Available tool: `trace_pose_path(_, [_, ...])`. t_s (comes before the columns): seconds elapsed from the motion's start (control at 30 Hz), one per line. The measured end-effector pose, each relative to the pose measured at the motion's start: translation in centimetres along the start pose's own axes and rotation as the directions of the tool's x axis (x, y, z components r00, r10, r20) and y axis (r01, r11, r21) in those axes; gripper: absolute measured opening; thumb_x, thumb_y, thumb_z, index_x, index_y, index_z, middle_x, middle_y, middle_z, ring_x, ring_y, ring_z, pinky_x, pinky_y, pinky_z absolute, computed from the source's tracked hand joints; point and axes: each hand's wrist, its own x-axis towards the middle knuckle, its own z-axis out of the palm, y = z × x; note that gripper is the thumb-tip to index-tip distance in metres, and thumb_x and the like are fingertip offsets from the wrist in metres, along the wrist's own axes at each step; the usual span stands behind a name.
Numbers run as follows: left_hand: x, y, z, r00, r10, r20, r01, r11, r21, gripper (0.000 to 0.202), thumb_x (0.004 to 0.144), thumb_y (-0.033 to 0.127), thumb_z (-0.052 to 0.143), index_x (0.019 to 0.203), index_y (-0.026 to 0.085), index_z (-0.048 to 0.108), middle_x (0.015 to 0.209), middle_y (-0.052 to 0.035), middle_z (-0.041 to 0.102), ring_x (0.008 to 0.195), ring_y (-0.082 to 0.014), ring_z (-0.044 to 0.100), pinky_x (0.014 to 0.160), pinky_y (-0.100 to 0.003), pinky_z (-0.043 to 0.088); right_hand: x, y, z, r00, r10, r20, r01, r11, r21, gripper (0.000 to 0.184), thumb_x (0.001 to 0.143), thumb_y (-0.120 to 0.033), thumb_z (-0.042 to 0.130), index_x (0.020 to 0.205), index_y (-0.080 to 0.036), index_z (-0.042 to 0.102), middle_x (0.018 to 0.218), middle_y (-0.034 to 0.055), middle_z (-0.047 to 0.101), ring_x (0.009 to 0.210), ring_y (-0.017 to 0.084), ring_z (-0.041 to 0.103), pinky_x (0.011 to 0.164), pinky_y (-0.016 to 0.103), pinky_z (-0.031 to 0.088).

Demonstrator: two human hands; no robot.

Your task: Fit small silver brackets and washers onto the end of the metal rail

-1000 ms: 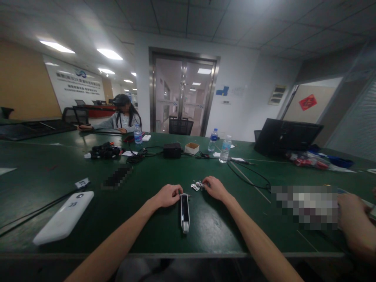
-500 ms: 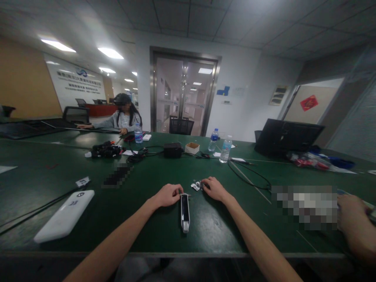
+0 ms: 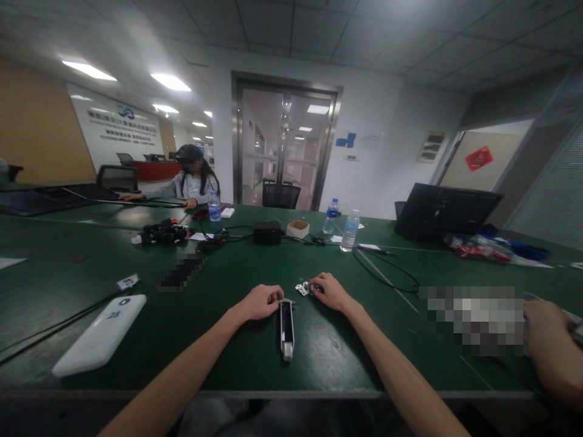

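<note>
Now the long case (image 3: 286,331) points straight ahead, its far end by the nearer left hand (image 3: 261,302); the right hand (image 3: 330,292) sits apart, by small bits (image 3: 302,289). Can't tell either grip.

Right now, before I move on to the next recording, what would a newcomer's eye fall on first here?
Probably the left hand at the far end of a narrow silver-and-black object on the green table, and the right hand at a small cluster of silvery pieces just right of that end. Next, likely the white rounded device lying toward the table's left front, then the bright red diamond at upper right.
</note>
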Motion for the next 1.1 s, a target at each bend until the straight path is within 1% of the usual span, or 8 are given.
trace_pose_path(0.23, [0.0, 0.1, 0.0, 1.000, 0.000, 0.001, 0.000, 1.000, 0.012, 0.021, 0.085, 0.019, 0.050, 0.101, 0.017, 0.064, 0.077, -0.0005, 0.064, 0.066, -0.0149, 0.058, 0.062, -0.023, 0.044, 0.2, -0.3, -0.3, 1.000, 0.009, 0.003, -0.009, 1.000, 0.020, 0.016, 0.083, -0.016, 0.059, 0.091, -0.019, 0.072, 0.096, 0.0080, 0.065, 0.093, 0.020, 0.055, 0.084, 0.030, 0.041])
trace_pose_path(0.43, [-0.1, 0.4, -0.2, 1.000, -0.012, -0.001, 0.012, 0.999, 0.034, 0.020, 0.085, 0.020, 0.051, 0.100, 0.018, 0.064, 0.077, -0.0006, 0.063, 0.067, -0.0152, 0.057, 0.063, -0.024, 0.045, 0.2, -0.6, -0.4, 0.999, 0.031, -0.017, -0.030, 0.999, 0.036, 0.006, 0.078, -0.015, 0.062, 0.079, -0.016, 0.067, 0.088, 0.0078, 0.065, 0.088, 0.020, 0.055, 0.081, 0.029, 0.041])
trace_pose_path(0.53, [-0.1, 0.5, -0.3, 1.000, -0.014, 0.003, 0.014, 0.999, 0.037, 0.020, 0.086, 0.020, 0.051, 0.101, 0.018, 0.064, 0.078, -0.0010, 0.064, 0.068, -0.0154, 0.058, 0.062, -0.023, 0.045, 0.2, -1.1, -0.6, 0.999, 0.033, -0.039, -0.031, 0.998, 0.059, 0.005, 0.077, -0.014, 0.061, 0.076, -0.016, 0.065, 0.085, 0.0072, 0.064, 0.087, 0.020, 0.055, 0.081, 0.029, 0.041])
trace_pose_path(0.6, [-0.2, 0.5, -0.4, 1.000, -0.013, 0.003, 0.013, 0.999, 0.038, 0.020, 0.086, 0.020, 0.051, 0.101, 0.018, 0.064, 0.079, -0.0012, 0.064, 0.068, -0.0155, 0.059, 0.062, -0.023, 0.045, 0.2, -1.6, -0.8, 0.998, 0.036, -0.057, -0.031, 0.995, 0.090, 0.006, 0.078, -0.013, 0.059, 0.077, -0.017, 0.064, 0.084, 0.0065, 0.064, 0.084, 0.019, 0.056, 0.079, 0.029, 0.041])
trace_pose_path(0.7, [-0.2, 0.5, -0.3, 1.000, -0.010, -0.004, 0.010, 0.999, 0.042, 0.019, 0.086, 0.020, 0.051, 0.099, 0.018, 0.064, 0.078, -0.0010, 0.064, 0.068, -0.0156, 0.059, 0.063, -0.023, 0.045, 0.1, -2.6, -0.8, 0.998, 0.030, -0.062, -0.020, 0.986, 0.163, 0.006, 0.079, -0.015, 0.057, 0.079, -0.017, 0.063, 0.081, 0.0040, 0.065, 0.076, 0.016, 0.057, 0.071, 0.026, 0.043])
trace_pose_path(0.83, [-0.2, 0.6, -0.3, 1.000, -0.004, -0.008, 0.005, 0.999, 0.040, 0.019, 0.086, 0.019, 0.050, 0.099, 0.017, 0.064, 0.076, -0.0003, 0.064, 0.066, -0.0152, 0.059, 0.062, -0.023, 0.045, -0.1, -4.0, -0.5, 1.000, -0.018, -0.017, 0.022, 0.961, 0.277, 0.005, 0.077, -0.015, 0.059, 0.076, -0.017, 0.063, 0.074, 0.0000, 0.066, 0.065, 0.012, 0.057, 0.063, 0.022, 0.043])
trace_pose_path(0.97, [-0.2, 0.5, -0.3, 1.000, 0.005, -0.006, -0.005, 0.999, 0.034, 0.019, 0.086, 0.019, 0.050, 0.099, 0.017, 0.064, 0.075, -0.0001, 0.064, 0.064, -0.0150, 0.059, 0.061, -0.023, 0.044, -0.3, -5.1, -0.2, 0.998, -0.055, 0.021, 0.044, 0.932, 0.360, 0.006, 0.075, -0.014, 0.059, 0.073, -0.017, 0.064, 0.070, -0.0010, 0.065, 0.061, 0.011, 0.057, 0.060, 0.020, 0.044])
trace_pose_path(1.1, [-0.2, 0.2, -0.1, 1.000, 0.018, -0.014, -0.017, 0.999, 0.030, 0.018, 0.087, 0.019, 0.050, 0.099, 0.017, 0.064, 0.074, 0.0001, 0.063, 0.064, -0.0143, 0.059, 0.060, -0.022, 0.044, -0.4, -5.4, 0.0, 0.996, -0.077, 0.050, 0.050, 0.909, 0.414, 0.007, 0.073, -0.013, 0.059, 0.071, -0.016, 0.065, 0.069, -0.0013, 0.064, 0.060, 0.010, 0.056, 0.058, 0.019, 0.044])
